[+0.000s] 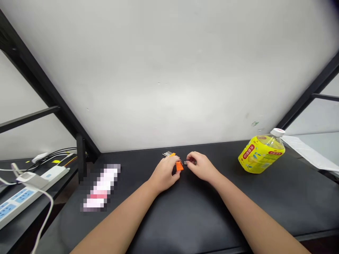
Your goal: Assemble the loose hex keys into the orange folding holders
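Observation:
My left hand (166, 173) is closed around a small orange plastic piece (179, 166), with dark metal showing at its right edge. Its exact kind is too small to make out. Just beyond that hand lies a row of thin metal pins (167, 153) beside a yellow-orange part (172, 154), partly hidden by my fingers. My right hand (200, 165) is curled in a pinch a short way to the right. Small silvery metal pieces (185, 163) stick out at its fingertips; the rest of them is covered by the fingers.
A large yellow-labelled drink bottle (261, 153) with a white cap stands tilted in view on the black table (185, 215). A blurred-out pinkish-white item (103, 187) lies at left. Farther left are a power strip (23, 197) and cables. A white wall (172, 88) rises behind.

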Available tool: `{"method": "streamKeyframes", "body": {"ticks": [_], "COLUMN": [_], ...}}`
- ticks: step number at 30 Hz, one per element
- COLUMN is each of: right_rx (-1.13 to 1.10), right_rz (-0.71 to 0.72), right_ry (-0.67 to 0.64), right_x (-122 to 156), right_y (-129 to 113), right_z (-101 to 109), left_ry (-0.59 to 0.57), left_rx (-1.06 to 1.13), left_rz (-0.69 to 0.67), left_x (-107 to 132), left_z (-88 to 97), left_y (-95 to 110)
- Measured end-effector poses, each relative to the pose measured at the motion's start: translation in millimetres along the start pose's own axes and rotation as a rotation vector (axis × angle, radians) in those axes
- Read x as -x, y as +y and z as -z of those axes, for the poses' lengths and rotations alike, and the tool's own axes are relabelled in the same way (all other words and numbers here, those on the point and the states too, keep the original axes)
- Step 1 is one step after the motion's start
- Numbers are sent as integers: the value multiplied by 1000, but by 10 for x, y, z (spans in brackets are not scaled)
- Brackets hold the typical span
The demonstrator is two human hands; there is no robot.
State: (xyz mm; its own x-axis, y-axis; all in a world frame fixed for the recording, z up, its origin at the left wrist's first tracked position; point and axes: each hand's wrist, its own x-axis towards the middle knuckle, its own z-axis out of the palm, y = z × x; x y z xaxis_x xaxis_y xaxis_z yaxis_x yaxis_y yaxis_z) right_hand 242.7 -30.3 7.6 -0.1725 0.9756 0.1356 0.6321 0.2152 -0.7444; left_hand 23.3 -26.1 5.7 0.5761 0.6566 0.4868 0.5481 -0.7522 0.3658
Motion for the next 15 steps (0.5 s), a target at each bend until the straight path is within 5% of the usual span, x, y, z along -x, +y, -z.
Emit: {"method": "streamKeyframes", "body": {"ticks": [3, 7, 15], "right_rx": [-367, -613, -601], "right_rz": [-75, -124, -252], "right_ry": [-185, -217, -113], "right_x": [33, 52, 24], "right_y": [-101, -158, -194], "right_z": [-60, -136, -187], "left_ry": [42, 41, 13], "left_rx": [12, 36, -13], "left_rz": [-29, -64, -43], "left_x": [6, 8, 0], "left_z": [-7, -5, -16], "left_y": [10, 18, -12]}}
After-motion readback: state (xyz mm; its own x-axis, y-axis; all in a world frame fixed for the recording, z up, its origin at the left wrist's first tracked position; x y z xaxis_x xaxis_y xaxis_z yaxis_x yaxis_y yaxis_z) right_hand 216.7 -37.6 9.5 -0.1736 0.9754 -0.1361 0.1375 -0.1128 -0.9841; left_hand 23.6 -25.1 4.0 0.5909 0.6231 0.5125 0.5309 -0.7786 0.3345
